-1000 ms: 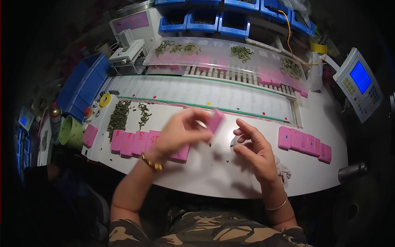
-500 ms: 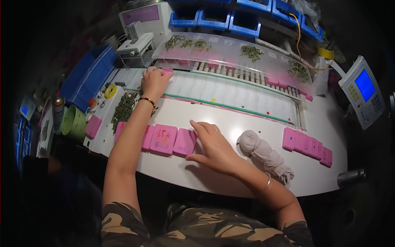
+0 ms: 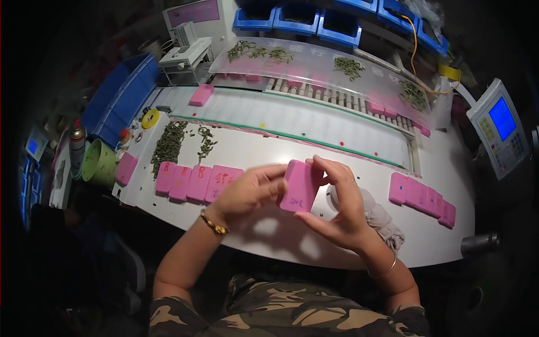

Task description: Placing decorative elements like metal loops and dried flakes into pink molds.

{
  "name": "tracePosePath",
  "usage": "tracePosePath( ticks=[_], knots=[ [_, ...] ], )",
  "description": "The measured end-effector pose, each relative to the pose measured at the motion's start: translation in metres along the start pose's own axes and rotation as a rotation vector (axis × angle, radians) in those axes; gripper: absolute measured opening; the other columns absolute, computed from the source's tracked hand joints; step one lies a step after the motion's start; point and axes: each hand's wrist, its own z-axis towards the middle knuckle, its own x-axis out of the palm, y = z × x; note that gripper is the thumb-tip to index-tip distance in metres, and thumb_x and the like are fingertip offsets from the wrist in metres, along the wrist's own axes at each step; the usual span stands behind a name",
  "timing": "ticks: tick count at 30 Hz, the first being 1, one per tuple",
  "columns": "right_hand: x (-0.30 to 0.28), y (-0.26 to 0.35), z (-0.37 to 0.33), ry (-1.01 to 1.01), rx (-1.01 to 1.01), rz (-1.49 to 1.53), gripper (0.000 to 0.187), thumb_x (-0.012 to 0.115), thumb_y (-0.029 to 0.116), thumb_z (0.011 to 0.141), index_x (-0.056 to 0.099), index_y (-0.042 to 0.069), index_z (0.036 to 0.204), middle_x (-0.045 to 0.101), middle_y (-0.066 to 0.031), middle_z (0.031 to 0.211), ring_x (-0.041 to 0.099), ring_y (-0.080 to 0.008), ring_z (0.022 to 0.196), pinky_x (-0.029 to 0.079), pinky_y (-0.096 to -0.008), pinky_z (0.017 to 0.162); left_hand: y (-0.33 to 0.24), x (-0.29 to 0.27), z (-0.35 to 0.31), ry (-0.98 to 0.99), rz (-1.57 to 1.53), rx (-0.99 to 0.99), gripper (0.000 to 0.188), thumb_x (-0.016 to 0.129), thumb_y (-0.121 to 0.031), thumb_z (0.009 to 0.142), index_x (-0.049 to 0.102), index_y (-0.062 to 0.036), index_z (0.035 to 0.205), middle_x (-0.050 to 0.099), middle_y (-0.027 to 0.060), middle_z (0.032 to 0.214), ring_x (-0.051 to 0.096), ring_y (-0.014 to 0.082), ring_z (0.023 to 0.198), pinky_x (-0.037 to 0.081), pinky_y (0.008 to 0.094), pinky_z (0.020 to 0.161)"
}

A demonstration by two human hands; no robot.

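A pink mould block [image 3: 300, 188] with handwriting on its face is held upright above the white table. My right hand [image 3: 342, 210] grips it, thumb at the lower edge and fingers at the top right corner. My left hand [image 3: 250, 194] is closed at its left edge, the fingers slightly blurred. Just left of that hand, another pink mould [image 3: 222, 182] lies partly covered, in a row with smaller pink moulds [image 3: 181, 181]. Behind my right wrist lies a knotted pale cloth bundle [image 3: 379, 219]. One pink mould [image 3: 201, 95] rests on the white conveyor strip [image 3: 236, 106].
Green wax-like pieces [image 3: 168, 147] are heaped at the left, with a smaller pile [image 3: 207, 144] beside them. More pink moulds [image 3: 415, 195] line up at the right, below a control panel [image 3: 501, 123]. Blue bins [image 3: 295, 21] and a roller track [image 3: 337, 98] stand at the back.
My left hand has let go of the mould on the strip and come back to the middle. The mould at the row's right end is now lifted between my hands.
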Motion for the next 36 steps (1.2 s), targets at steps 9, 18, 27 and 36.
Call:
tracePosePath(
  ticks=[9,18,27,36],
  knots=[
    [0.000,0.010,-0.029,-0.036,0.290,0.405,0.081,0.082,0.014,0.073,0.043,0.002,0.143,0.052,-0.0186,0.133,0.054,-0.0293,0.120,0.046,-0.0397,0.098,-0.002,0.053,0.006,-0.093,0.465,0.322,0.095,0.083,-0.009,0.073,0.030,-0.0066,0.151,0.042,0.0074,0.131,0.051,0.0177,0.121,0.050,0.0318,0.100],
    [-0.003,0.017,-0.032,-0.053,0.180,0.103,0.049,0.066,0.005,0.088,0.052,-0.003,0.134,0.056,-0.0214,0.129,0.062,-0.0332,0.109,0.050,-0.0384,0.091,-0.002,0.042,0.004,-0.028,0.487,0.366,0.087,0.083,-0.008,0.075,0.036,-0.0078,0.149,0.043,0.0066,0.128,0.045,0.0155,0.122,0.047,0.0337,0.102],
    [0.001,0.025,-0.022,-0.198,0.142,0.129,0.025,0.080,0.012,0.073,0.069,0.007,0.095,0.052,-0.0123,0.111,0.053,-0.0261,0.095,0.044,-0.0355,0.084,0.016,0.070,0.022,-0.137,-0.689,0.429,0.072,0.073,-0.026,0.088,0.031,-0.0092,0.144,0.057,0.0125,0.115,0.059,0.0224,0.111,0.051,0.0346,0.094],
    [0.011,0.032,-0.031,-0.142,0.029,0.052,0.030,0.077,0.009,0.076,0.072,0.006,0.106,0.059,-0.0067,0.090,0.056,-0.0225,0.082,0.047,-0.0318,0.071,0.018,0.069,0.032,-0.256,-0.626,0.394,0.020,0.052,-0.024,0.093,0.053,-0.0042,0.086,0.059,0.0110,0.081,0.058,0.0180,0.069,0.050,0.0308,0.066]
  ],
)
